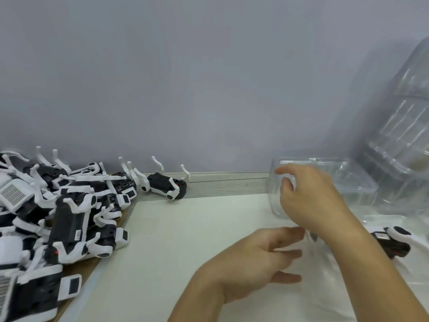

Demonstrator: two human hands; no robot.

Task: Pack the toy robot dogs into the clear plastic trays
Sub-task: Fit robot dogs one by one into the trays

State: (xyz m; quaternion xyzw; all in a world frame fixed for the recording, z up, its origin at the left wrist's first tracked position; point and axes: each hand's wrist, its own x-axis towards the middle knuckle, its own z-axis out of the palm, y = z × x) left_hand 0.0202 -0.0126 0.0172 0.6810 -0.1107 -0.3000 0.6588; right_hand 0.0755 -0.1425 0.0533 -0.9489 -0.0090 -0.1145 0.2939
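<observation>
Fingers (286,176) of the right hand (308,196) curl around the edge of a clear plastic tray (325,182) and hold it up on its side, near the back of the desk (185,240). Fingers of the left hand (255,259) are spread out and loose, and they hold nothing; they reach toward the bottom of that tray, which looks blurry there, so I cannot tell if they touch it. A big pile of toy robot dogs (58,217) sits on the left side of the desk. They are black and white, and many lie on their backs with their legs up. One lone dog (166,184) lies on its side next to the pile, close to the grey wall (185,77). Another dog (392,242) lies on the right, behind the right arm, and it seems to sit in a clear tray there. A tall stack of clear trays (404,135) leans in the far right corner.
</observation>
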